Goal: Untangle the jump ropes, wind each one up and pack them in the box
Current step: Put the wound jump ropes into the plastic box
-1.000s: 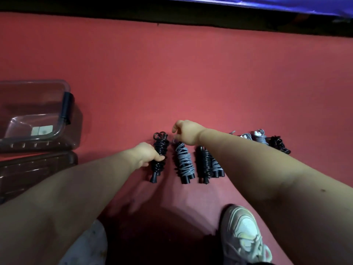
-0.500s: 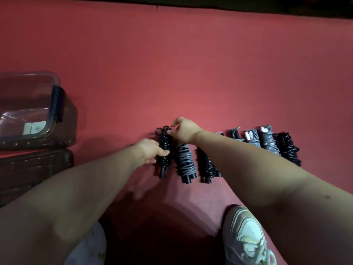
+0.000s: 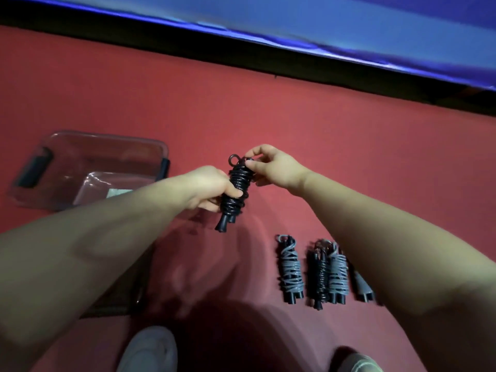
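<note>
Red floor [image 3: 349, 157] runs under everything, with a clear box [image 3: 107, 136] open at the left and no rope showing inside it. Both hands hold one wound black rope [image 3: 239, 183] in the air just right of the box. The left hand [image 3: 212, 187] is wrapped round its middle, and the right hand [image 3: 271, 166] pinches the top coils between thumb and fingertips. Nearer the person, other ropes [image 3: 291, 269] lie wound, side by side on the floor, partly hidden by the right forearm. The held rope looks tightly coiled round its two handles [image 3: 222, 226], whose flared ends stick out below at uneven heights, and a small loop [image 3: 233, 159] stands free at the top. That loop is the weak spot, I judge: if the pinch lets go before the end is tucked, the glossy cord may spring loose and unwind on the way to the box. The lower handle could also slide out.
</note>
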Available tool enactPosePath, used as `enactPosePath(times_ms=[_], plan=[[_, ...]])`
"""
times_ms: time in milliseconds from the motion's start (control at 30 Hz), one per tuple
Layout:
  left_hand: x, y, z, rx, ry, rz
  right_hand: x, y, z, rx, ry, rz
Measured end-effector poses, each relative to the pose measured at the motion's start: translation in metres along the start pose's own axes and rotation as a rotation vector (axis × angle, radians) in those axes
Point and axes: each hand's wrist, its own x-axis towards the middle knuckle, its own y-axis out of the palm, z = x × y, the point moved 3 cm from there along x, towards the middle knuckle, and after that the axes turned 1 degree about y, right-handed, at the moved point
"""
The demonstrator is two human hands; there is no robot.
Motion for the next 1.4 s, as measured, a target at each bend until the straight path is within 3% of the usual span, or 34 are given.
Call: enactPosePath(times_ms=[233, 433, 500, 600, 700, 767, 833, 1033, 1167, 1400], plan=[[-0.027, -0.115, -0.018, 0.147, 0.002, -0.112, 0.035, 0.052, 0.09, 0.006, -0.118, 0.029], [-0.029, -0.191, 0.026, 0.153, -0.029, -0.247, 0.086, 0.135, 0.124, -0.093, -0.139, 0.067], [-0.025, -0.211, 0.046, 0.241, 0.016, -0.327, 0.102, 0.158, 0.124, -0.241, -0.174, 0.063], [-0.019, -0.234, 0.074, 0.552, 0.014, -0.401, 0.113, 0.179, 0.126, -0.728, -0.409, 0.019], [-0.013, -0.243, 0.093, 0.74, 0.055, -0.379, 0.122, 0.198, 0.122, -1.016, -0.526, 0.207], [-0.009, -0.244, 0.101, 0.8, 0.105, -0.379, 0.127, 0.207, 0.117, -1.006, -0.419, 0.376], [-0.005, -0.243, 0.108, 0.849, 0.153, -0.387, 0.129, 0.216, 0.113, -1.029, -0.361, 0.441], [0.011, -0.254, 0.128, 0.999, 0.258, -0.448, 0.144, 0.244, 0.099, -0.909, -0.225, 0.352], [0.029, -0.269, 0.141, 0.98, 0.226, -0.517, 0.156, 0.262, 0.086, -0.781, -0.184, 0.233], [0.064, -0.29, 0.163, 1.128, 0.131, -0.366, 0.18, 0.29, 0.061, -0.723, -0.158, 0.132]])
